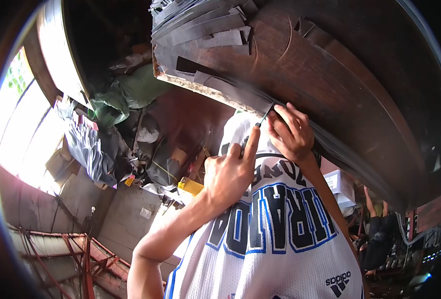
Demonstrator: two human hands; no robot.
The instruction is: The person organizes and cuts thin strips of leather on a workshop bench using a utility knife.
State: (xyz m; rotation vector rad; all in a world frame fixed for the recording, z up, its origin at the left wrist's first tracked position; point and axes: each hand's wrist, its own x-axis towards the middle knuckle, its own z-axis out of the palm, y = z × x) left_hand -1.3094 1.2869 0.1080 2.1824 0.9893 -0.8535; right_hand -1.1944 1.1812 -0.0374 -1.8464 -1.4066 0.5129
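My left hand (230,172) is wrapped round a slim dark-handled tool, its index finger stretched along it. The tool's thin tip (266,116) meets the end of a dark flat strip (235,91) at the table's edge. My right hand (293,133) has its fingers bent and pressed on the strip's end, close to the tip. The strip lies along the pale, worn edge of the brown table (275,55). What the right fingertips hold underneath is partly hidden.
Many dark cut strips (200,25) are piled at the table's far left corner. A long curved strip (360,70) crosses the tabletop. Green plastic bags (138,87), a yellow object (190,186) and clutter lie left. A white container (339,187) and another person (378,234) are at right.
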